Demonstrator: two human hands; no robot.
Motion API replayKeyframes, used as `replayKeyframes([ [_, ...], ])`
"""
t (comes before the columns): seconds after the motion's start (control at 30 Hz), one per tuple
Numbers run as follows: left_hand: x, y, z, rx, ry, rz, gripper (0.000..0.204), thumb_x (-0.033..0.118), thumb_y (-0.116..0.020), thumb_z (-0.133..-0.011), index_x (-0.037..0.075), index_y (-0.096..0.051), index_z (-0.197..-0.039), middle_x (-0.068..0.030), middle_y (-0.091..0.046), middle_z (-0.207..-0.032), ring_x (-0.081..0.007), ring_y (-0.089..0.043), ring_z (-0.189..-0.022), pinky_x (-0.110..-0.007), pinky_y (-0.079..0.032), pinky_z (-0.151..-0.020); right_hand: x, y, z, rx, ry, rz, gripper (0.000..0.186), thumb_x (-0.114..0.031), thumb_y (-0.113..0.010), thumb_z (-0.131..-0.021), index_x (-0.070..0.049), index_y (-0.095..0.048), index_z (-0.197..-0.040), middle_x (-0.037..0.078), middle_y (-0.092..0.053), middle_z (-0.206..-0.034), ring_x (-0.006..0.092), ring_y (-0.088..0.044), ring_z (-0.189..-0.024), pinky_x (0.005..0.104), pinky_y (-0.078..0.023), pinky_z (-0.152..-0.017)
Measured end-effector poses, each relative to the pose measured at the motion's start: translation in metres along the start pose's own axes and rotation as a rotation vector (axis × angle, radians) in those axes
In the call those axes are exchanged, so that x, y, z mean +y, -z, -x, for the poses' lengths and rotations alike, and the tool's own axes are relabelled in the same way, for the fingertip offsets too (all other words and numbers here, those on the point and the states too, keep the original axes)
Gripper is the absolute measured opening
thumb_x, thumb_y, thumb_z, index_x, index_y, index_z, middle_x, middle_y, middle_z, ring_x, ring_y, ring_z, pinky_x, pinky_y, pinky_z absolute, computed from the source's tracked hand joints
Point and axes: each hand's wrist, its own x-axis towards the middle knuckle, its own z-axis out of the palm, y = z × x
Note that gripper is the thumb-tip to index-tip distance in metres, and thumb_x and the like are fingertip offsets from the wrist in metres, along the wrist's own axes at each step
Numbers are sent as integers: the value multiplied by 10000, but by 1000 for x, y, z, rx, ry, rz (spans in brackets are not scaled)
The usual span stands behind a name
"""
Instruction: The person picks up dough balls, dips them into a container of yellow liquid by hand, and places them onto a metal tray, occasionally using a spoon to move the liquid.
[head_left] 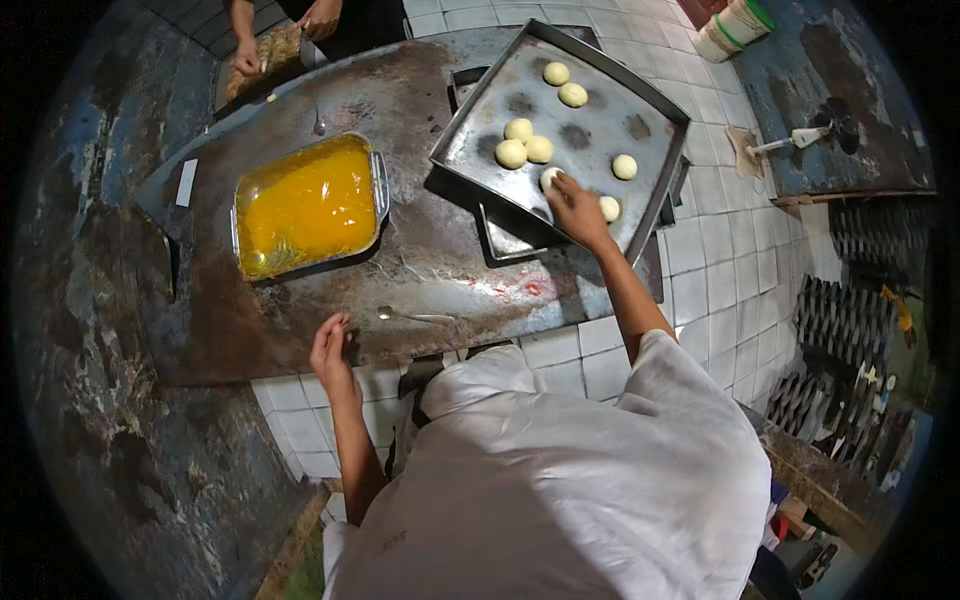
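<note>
A worn brown tabletop holds, at left, a clear dish of glossy orange filling, with a white strip farther left and a spoon near the close edge. At the far left, another person's hands work over a container. At right, a dark-walled metal tray sits tilted over a second tray, partly hiding it; pale balls lie scattered inside. The right hand bends its fingers over one ball by the tray's near wall, touching it; whether it grips is unclear. The left hand, loosely open and empty, hovers at the tabletop's near edge.
</note>
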Motion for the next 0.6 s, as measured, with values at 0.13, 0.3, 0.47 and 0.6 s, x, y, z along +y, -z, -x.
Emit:
replayKeyframes([
  [0.13,-20,41,10,175,24,99,244,207,-627,-1012,34,-686,-1172,-95,-712,-1164,-180,-649,-1089,-308,-467,-926,-5,9,-60,195,-259,-58,561,-417,-543,-1002,-26,-562,-1403,229,-524,-1466,377,-443,-1414,574,-317,-1132],
  [0.3,-24,35,22,257,140,282,200,176,-632,-1005,47,-682,-1149,-84,-706,-1134,-169,-638,-1076,-319,-470,-944,-2,-52,-81,305,-205,259,694,-471,-470,-1021,-58,-329,-1560,182,-331,-1614,378,-261,-1509,630,-132,-1195],
  [0.47,-24,28,25,261,55,275,228,180,-640,-999,31,-675,-1167,-97,-700,-1145,-187,-637,-1091,-342,-476,-961,-10,-24,-79,209,-220,112,670,-465,-505,-1003,-91,-378,-1544,145,-412,-1573,341,-297,-1499,652,-33,-1201],
  [0.6,-28,18,18,247,60,270,240,177,-639,-996,18,-670,-1173,-103,-699,-1126,-202,-645,-1083,-348,-475,-975,-41,6,-86,-44,13,509,357,-278,-682,-868,-108,-647,-1180,75,-671,-1201,261,-556,-1222,651,-258,-1103],
])
